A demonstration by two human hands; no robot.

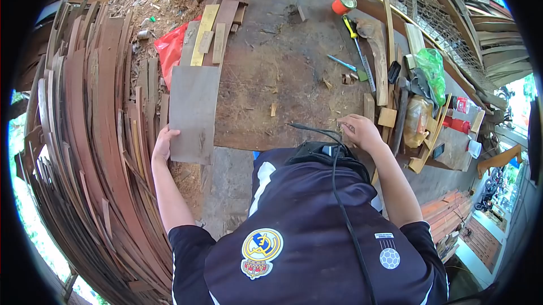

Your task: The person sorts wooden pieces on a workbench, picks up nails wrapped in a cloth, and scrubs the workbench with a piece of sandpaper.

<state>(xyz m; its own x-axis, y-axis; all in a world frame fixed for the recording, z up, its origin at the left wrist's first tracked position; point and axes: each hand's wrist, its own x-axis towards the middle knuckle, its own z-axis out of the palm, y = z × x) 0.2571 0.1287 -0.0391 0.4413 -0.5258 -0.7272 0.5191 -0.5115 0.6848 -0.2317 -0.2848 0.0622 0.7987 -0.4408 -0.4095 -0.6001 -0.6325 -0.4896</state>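
My left hand (pixel 164 142) is closed on the left edge of a flat grey-brown board (pixel 193 110), thumb on top. The board lies at the left end of the worn wooden workbench (pixel 254 84), its near end sticking out past the bench edge. My right hand (pixel 362 132) is at the near edge of the bench with its fingers bent together; whether anything small is between them is hidden. Close by that hand, a black cable (pixel 314 128) runs over the bench edge and down across my shirt. A small wood chip (pixel 274 109) lies between the two hands.
Along the right lie a yellow-handled screwdriver (pixel 350 27), a blue pen (pixel 341 63), an orange tin (pixel 343 4), a hammer (pixel 400 115) and a green plastic bag (pixel 432 73). Wood strips (pixel 205 33) line the far left edge. Stacked planks (pixel 79 130) fill the left side.
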